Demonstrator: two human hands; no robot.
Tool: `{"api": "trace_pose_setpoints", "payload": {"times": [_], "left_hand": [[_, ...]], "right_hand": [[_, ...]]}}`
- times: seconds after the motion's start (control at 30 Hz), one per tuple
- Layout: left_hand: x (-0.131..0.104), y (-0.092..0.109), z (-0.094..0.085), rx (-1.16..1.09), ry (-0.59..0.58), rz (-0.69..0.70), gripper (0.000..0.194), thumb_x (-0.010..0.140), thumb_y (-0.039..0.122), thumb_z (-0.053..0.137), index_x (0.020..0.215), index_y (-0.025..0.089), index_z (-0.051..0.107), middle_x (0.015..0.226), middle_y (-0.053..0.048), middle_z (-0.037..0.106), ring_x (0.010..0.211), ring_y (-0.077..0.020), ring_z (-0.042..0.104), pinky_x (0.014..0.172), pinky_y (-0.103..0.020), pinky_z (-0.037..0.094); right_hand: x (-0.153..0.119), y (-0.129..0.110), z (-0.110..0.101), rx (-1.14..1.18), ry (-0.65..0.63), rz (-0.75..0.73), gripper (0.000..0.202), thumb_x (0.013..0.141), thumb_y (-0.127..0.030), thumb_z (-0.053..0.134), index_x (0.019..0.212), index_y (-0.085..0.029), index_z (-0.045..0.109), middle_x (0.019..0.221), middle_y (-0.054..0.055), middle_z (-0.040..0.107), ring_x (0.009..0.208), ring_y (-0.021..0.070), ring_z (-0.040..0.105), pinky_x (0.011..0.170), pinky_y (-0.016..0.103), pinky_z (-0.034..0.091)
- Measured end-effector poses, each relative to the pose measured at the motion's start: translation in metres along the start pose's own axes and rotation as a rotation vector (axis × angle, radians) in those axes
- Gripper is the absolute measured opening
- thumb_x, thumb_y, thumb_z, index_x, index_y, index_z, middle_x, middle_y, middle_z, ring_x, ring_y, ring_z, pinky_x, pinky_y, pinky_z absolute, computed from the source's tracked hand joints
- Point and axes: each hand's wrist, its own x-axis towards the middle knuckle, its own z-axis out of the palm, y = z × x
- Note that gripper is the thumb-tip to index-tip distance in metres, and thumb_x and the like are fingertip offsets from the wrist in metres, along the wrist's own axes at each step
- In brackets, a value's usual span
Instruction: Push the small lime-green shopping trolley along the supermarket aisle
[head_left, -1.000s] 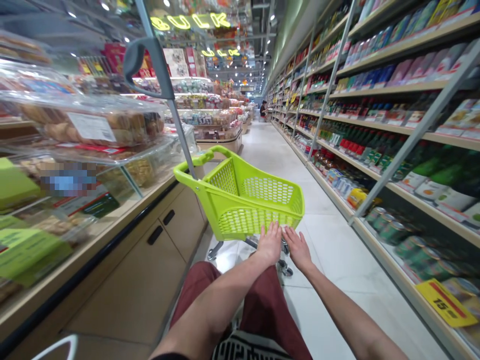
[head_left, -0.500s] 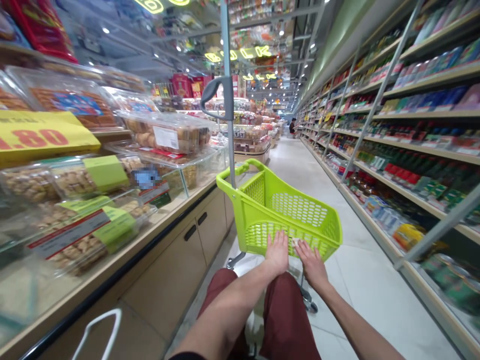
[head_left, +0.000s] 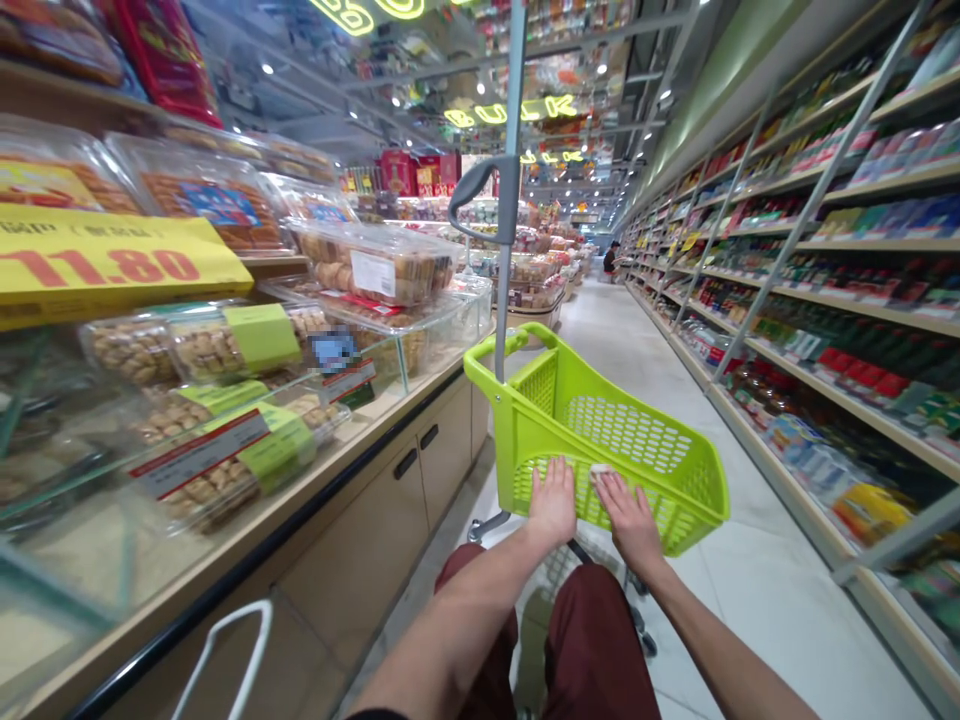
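We see tall multi-tier beige shelving with grey metal posts [head_left: 795, 245] on the right, packed with bottles and packages. On the left, a glass-topped display surface with beige cabinet fronts [head_left: 367, 545] carries clear plastic food boxes [head_left: 382, 262] and a yellow paper price sign with red numerals [head_left: 120, 262]. The lime-green plastic shopping cart with perforated walls [head_left: 611, 425] stands upright on the pale floor between them, ahead of dark red trouser legs [head_left: 600, 650]. A grey metal pole with a looped grip [head_left: 507, 190] rises at the cart's handle end.

Both hands are on the cart's near side wall, side by side, apart. Left hand [head_left: 553, 502]: open, fingers extended up the mesh, grasping nothing we can see. Right hand [head_left: 628, 510]: open, fingers extended, with a small whitish piece [head_left: 600, 470] at the fingertips; we cannot tell its material or whether it is gripped.
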Motion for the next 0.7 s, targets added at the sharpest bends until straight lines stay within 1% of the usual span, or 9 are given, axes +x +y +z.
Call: {"api": "trace_pose_setpoints", "payload": {"times": [0.07, 0.13, 0.2, 0.3, 0.33, 0.4, 0.57, 0.63, 0.7], "left_hand": [[-0.001, -0.004, 0.0, 0.003, -0.005, -0.012, 0.069, 0.074, 0.021, 0.04, 0.138, 0.008, 0.018, 0.148, -0.012, 0.011, 0.136, -0.0237, 0.007, 0.108, -0.049, 0.011], [0.0, -0.007, -0.002, 0.008, -0.008, -0.019, 0.069, 0.073, 0.021, 0.04, 0.138, 0.008, 0.019, 0.148, -0.012, 0.011, 0.136, -0.0241, 0.008, 0.108, -0.049, 0.011], [0.003, -0.009, -0.004, 0.014, -0.007, -0.022, 0.069, 0.073, 0.02, 0.04, 0.138, 0.007, 0.018, 0.148, -0.012, 0.011, 0.136, -0.0244, 0.008, 0.108, -0.049, 0.011], [0.009, -0.012, -0.007, 0.025, 0.008, -0.042, 0.071, 0.072, 0.019, 0.042, 0.138, 0.008, 0.018, 0.148, -0.012, 0.009, 0.136, -0.0241, 0.007, 0.108, -0.049, 0.011], [0.011, -0.013, -0.008, 0.029, 0.016, -0.05, 0.072, 0.071, 0.018, 0.043, 0.138, 0.009, 0.018, 0.148, -0.011, 0.009, 0.136, -0.0239, 0.007, 0.108, -0.049, 0.011], [0.013, -0.015, -0.01, 0.038, 0.036, -0.061, 0.072, 0.07, 0.017, 0.043, 0.138, 0.009, 0.019, 0.148, -0.011, 0.01, 0.136, -0.0237, 0.008, 0.108, -0.049, 0.011], [0.009, -0.021, -0.011, 0.056, 0.037, -0.058, 0.069, 0.072, 0.017, 0.041, 0.137, 0.007, 0.02, 0.148, -0.012, 0.012, 0.135, -0.0244, 0.01, 0.108, -0.05, 0.013], [0.006, -0.024, -0.012, 0.056, 0.019, -0.065, 0.069, 0.072, 0.018, 0.041, 0.137, 0.007, 0.02, 0.148, -0.012, 0.012, 0.135, -0.0245, 0.01, 0.108, -0.05, 0.014], [0.006, -0.029, -0.013, 0.057, 0.013, -0.078, 0.069, 0.072, 0.019, 0.041, 0.137, 0.008, 0.02, 0.148, -0.012, 0.012, 0.135, -0.0242, 0.01, 0.108, -0.05, 0.014]], "right_hand": [[-0.008, -0.007, 0.005, 0.011, -0.025, -0.02, 0.057, 0.073, -0.003, 0.038, 0.126, -0.021, 0.046, 0.13, 0.006, 0.049, 0.124, 0.0207, 0.038, 0.102, 0.044, 0.026], [-0.005, -0.012, 0.001, 0.031, -0.022, -0.028, 0.054, 0.074, -0.003, 0.037, 0.123, -0.021, 0.049, 0.128, 0.006, 0.051, 0.123, 0.0201, 0.04, 0.102, 0.043, 0.026], [0.011, -0.014, -0.009, 0.051, 0.02, -0.011, 0.05, 0.077, -0.004, 0.035, 0.122, -0.02, 0.051, 0.129, 0.006, 0.05, 0.124, 0.0194, 0.038, 0.103, 0.042, 0.024], [0.043, -0.01, -0.023, 0.053, 0.139, 0.035, 0.046, 0.081, -0.007, 0.034, 0.123, -0.018, 0.049, 0.131, 0.007, 0.048, 0.129, 0.0195, 0.03, 0.105, 0.042, 0.021], [0.051, -0.008, -0.024, 0.043, 0.161, 0.044, 0.046, 0.082, -0.008, 0.034, 0.124, -0.018, 0.048, 0.132, 0.007, 0.047, 0.13, 0.0198, 0.028, 0.105, 0.043, 0.02], [0.058, -0.006, -0.02, 0.018, 0.144, 0.025, 0.048, 0.081, -0.007, 0.034, 0.127, -0.018, 0.046, 0.133, 0.008, 0.045, 0.13, 0.0202, 0.027, 0.105, 0.044, 0.02], [0.033, -0.02, 0.007, 0.0, -0.013, -0.082, 0.05, 0.079, -0.004, 0.036, 0.125, -0.018, 0.047, 0.132, 0.008, 0.047, 0.125, 0.0207, 0.037, 0.102, 0.043, 0.025], [0.028, -0.027, 0.01, 0.025, -0.024, -0.102, 0.048, 0.079, -0.004, 0.036, 0.123, -0.018, 0.05, 0.13, 0.008, 0.048, 0.123, 0.0209, 0.04, 0.101, 0.043, 0.027], [0.037, -0.032, 0.005, 0.068, 0.011, -0.112, 0.047, 0.079, -0.004, 0.036, 0.122, -0.018, 0.051, 0.13, 0.008, 0.049, 0.123, 0.0208, 0.039, 0.101, 0.044, 0.026]]}}
